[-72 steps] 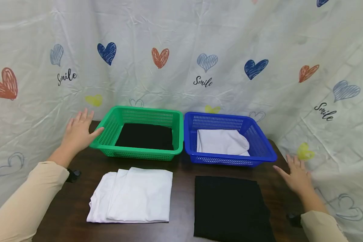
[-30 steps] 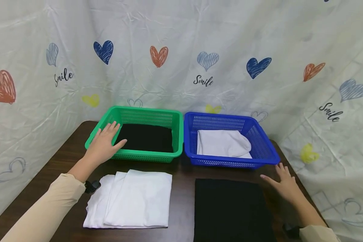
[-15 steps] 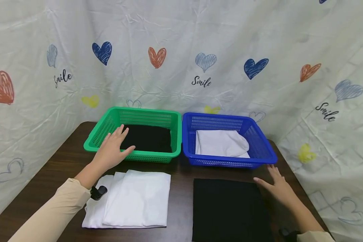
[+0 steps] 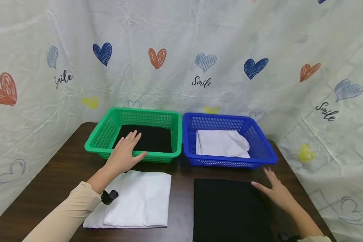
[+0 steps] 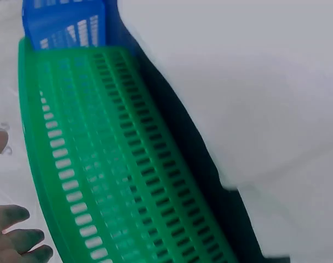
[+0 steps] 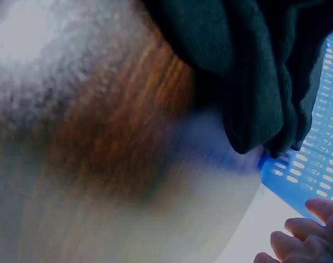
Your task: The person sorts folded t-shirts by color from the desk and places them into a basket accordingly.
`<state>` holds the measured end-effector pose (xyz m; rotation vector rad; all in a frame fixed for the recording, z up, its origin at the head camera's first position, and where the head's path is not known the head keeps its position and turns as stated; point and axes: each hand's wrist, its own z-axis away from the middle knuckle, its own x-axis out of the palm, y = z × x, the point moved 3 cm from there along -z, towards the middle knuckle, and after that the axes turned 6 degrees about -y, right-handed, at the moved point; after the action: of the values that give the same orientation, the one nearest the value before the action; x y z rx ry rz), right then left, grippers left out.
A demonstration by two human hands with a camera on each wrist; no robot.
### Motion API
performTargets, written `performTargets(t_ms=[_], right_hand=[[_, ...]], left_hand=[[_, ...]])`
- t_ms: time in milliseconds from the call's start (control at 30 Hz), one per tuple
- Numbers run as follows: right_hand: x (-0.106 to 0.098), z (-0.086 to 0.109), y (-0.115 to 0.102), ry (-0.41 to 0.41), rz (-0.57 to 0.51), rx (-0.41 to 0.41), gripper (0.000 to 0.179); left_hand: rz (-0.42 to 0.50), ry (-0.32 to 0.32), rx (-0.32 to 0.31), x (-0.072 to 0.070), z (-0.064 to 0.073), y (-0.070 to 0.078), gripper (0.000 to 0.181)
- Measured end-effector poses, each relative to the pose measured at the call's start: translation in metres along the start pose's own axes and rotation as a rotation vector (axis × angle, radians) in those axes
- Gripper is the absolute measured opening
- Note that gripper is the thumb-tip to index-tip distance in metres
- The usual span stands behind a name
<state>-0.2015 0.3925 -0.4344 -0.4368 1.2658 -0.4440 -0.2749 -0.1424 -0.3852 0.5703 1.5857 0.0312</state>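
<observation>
My left hand [image 4: 124, 156], fingers spread and holding nothing, hovers in front of the green basket [image 4: 106, 150] and overlaps its near rim. Below that hand lies a folded white cloth [image 4: 142, 201], partly covered by the forearm. In the left wrist view, the fingers [image 5: 13, 241] show beyond the green basket's side. To the right, my right hand [image 4: 276, 193] is also spread, its thumb at the far right corner of the folded black cloth [image 4: 227, 208]. The right wrist view shows that cloth's layered folds [image 6: 254, 93] near the fingers [image 6: 306, 235].
Inside the green basket lies another black cloth [image 4: 154, 137]. Beside it, the blue basket [image 4: 261, 154] holds a folded white cloth [image 4: 219, 143]. Both baskets stand at the back of the dark wooden table [image 4: 57, 178], against a curtain [image 4: 175, 30] printed with hearts.
My left hand has moved right and nearer from the green basket's left side, now over the white cloth. My right hand has come left and nearer, to the black cloth's edge.
</observation>
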Motion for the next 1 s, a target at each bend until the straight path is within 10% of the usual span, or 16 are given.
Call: performTargets(t_ms=[1000], right_hand=[[0.008,0.01,0.0,-0.214,0.063,0.136,0.101]], left_hand=[[0.133,-0.037,0.177,0.033,-0.005,0.074,0.079]])
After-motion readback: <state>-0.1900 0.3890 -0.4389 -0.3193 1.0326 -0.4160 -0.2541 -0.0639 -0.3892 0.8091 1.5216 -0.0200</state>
